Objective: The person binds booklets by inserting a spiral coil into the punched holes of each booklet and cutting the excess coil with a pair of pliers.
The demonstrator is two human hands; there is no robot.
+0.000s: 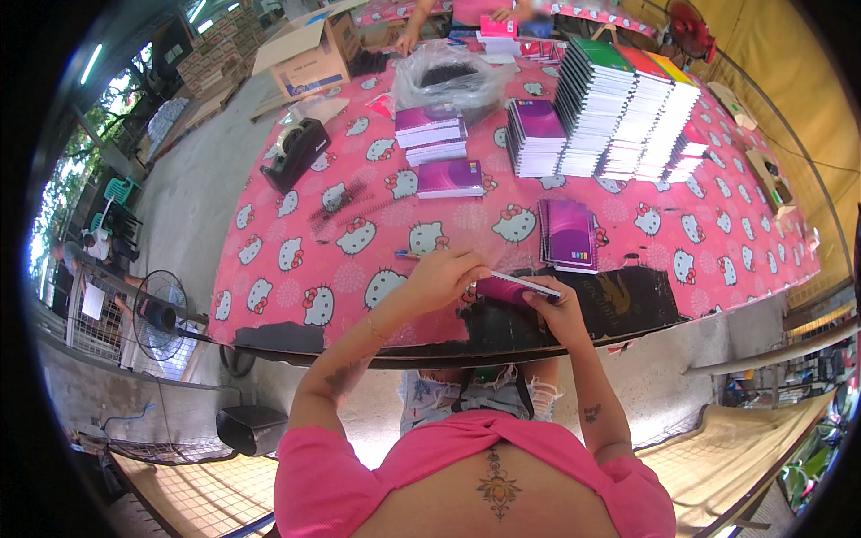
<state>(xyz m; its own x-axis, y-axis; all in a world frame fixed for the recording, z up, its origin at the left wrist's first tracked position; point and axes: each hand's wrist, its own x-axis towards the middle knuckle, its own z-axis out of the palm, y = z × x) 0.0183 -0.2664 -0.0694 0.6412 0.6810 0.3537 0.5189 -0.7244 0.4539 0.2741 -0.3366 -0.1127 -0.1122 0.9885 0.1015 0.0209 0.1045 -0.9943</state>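
Note:
A purple notebook [505,287] is tilted on edge over the table's near side, its long side toward me. My right hand [558,309] grips its right end between thumb and fingers. At the notebook's left end, my left hand [448,276] is closed with its fingertips pinched together; what they pinch is hidden. A thin blue-tipped stick like a pen [408,255] lies beside the left hand. Just beyond the right hand is a small stack of purple spiral notebooks [569,235].
Tall notebook stacks [596,108] stand at back right. Shorter purple stacks [430,134] are mid-table, near a clear plastic bag [489,90] of black coils. Loose black coils [345,204], a tape dispenser [298,152] and a cardboard box [309,58] are left. Another person's hands [408,40] show across the table.

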